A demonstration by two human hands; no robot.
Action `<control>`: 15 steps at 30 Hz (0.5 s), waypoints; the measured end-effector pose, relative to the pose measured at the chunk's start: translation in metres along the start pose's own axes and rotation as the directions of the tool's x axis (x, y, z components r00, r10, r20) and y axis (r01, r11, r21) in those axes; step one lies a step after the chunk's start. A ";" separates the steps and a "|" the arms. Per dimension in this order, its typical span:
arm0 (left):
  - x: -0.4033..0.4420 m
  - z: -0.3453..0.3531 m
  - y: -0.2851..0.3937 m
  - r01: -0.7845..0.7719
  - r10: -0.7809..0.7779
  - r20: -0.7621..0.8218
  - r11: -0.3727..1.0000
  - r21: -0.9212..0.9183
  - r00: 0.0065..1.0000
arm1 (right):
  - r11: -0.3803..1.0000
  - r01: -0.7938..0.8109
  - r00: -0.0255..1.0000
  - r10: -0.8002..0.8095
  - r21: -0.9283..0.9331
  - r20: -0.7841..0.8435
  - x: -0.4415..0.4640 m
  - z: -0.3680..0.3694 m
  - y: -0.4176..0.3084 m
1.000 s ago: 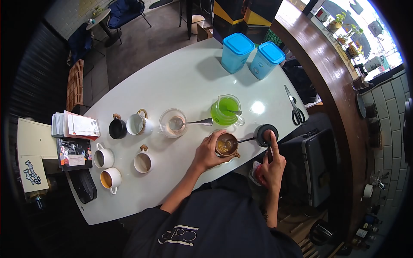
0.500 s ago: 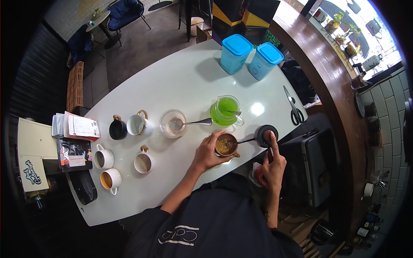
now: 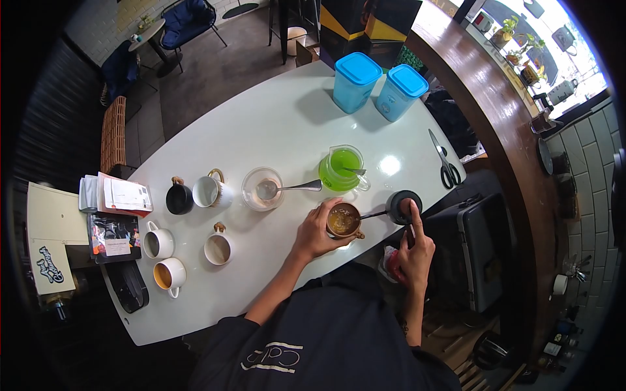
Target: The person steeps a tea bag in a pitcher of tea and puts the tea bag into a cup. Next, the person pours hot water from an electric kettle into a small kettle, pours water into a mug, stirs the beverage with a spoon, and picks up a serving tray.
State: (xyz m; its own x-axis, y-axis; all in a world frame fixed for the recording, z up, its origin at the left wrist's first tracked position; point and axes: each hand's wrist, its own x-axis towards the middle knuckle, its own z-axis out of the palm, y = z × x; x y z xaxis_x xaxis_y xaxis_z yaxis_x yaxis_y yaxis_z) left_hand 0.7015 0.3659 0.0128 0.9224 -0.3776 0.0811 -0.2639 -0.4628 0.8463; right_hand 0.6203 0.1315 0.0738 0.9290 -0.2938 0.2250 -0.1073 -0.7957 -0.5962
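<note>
My left hand (image 3: pixel 315 233) is wrapped round a brown cup (image 3: pixel 358 229), steadying it near the table's front edge. Bubbly yellowish-brown liquid (image 3: pixel 343 219) shows inside it. My right hand (image 3: pixel 416 254) grips what looks like a black handheld frother (image 3: pixel 405 207), with the index finger pressed on its round end. Its thin dark shaft (image 3: pixel 375 214) runs down into the cup. Just behind the cup stands a glass jug (image 3: pixel 342 167) of green liquid with a spoon in it. Left of the jug, a clear bowl (image 3: pixel 261 199) has a spoon (image 3: pixel 300 186) resting across it.
Several mugs, including a black one (image 3: pixel 178 199) and a white one (image 3: pixel 158 244), stand on the left. Two blue-lidded containers (image 3: pixel 357 83) are at the back. Scissors (image 3: pixel 446 164) lie at the right edge. A black case (image 3: pixel 479 254) stands beside the table.
The liquid's surface pattern in the cup looks slightly different. Both hands, the cup and the frother stay in nearly the same place; the view has shifted very slightly.
</note>
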 end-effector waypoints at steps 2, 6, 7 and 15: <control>0.000 0.000 -0.001 0.000 0.000 0.003 1.000 0.000 1.000 | 1.000 -0.005 1.000 0.005 -0.003 0.008 0.000 0.000 0.000; 0.000 0.002 -0.002 -0.006 0.006 -0.008 1.000 -0.001 1.000 | 1.000 -0.014 1.000 0.015 -0.023 0.017 0.000 -0.001 -0.002; 0.000 0.001 -0.002 0.000 0.000 -0.005 1.000 -0.001 1.000 | 1.000 -0.012 1.000 0.012 -0.017 0.014 0.000 -0.001 -0.002; 0.000 0.000 0.000 -0.007 0.007 -0.007 1.000 -0.002 1.000 | 0.999 -0.043 0.998 0.044 -0.021 0.042 0.001 -0.003 -0.005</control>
State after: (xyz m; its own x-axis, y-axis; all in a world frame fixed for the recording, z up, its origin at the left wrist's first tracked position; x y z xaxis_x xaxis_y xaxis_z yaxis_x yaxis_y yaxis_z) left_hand 0.7012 0.3659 0.0122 0.9224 -0.3754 0.0907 -0.2699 -0.4587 0.8466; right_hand 0.6208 0.1330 0.0793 0.9374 -0.3061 0.1659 -0.1548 -0.7933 -0.5888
